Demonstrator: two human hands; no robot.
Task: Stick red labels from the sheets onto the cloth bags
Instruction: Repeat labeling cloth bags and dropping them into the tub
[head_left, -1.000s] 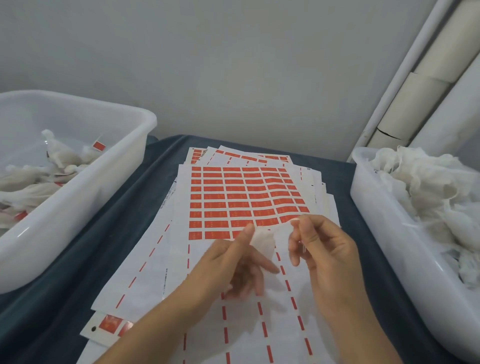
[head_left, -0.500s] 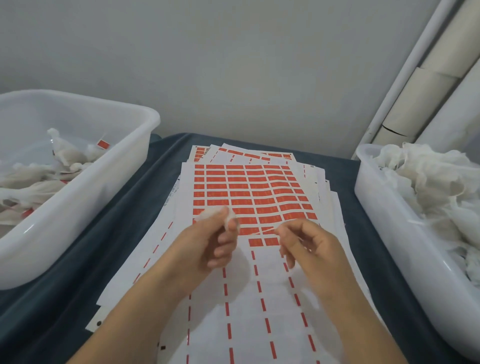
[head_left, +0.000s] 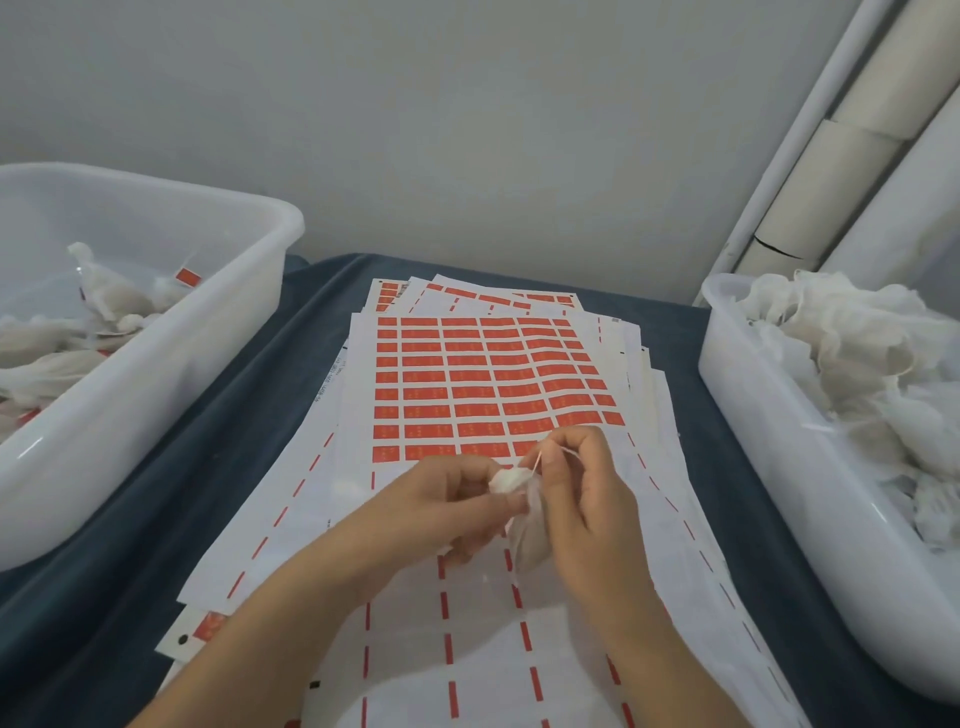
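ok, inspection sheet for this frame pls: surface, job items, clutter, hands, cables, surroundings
Surface: table under a dark blue cloth, mostly covered by a fanned stack of sheets.
Job's things: top label sheet has its far rows of red labels left and its near rows peeled off; small cloth bag is held above it; right tub is piled with white cloth bags; left tub holds bags, some with red labels.
Clutter: used sheets stick out under the stack at the near left.
Hands: left hand grips the bag's top; right hand pinches its thin string.
Cables: nothing seen.
Surroundings: plain grey wall; pale rolls lean in the right corner.
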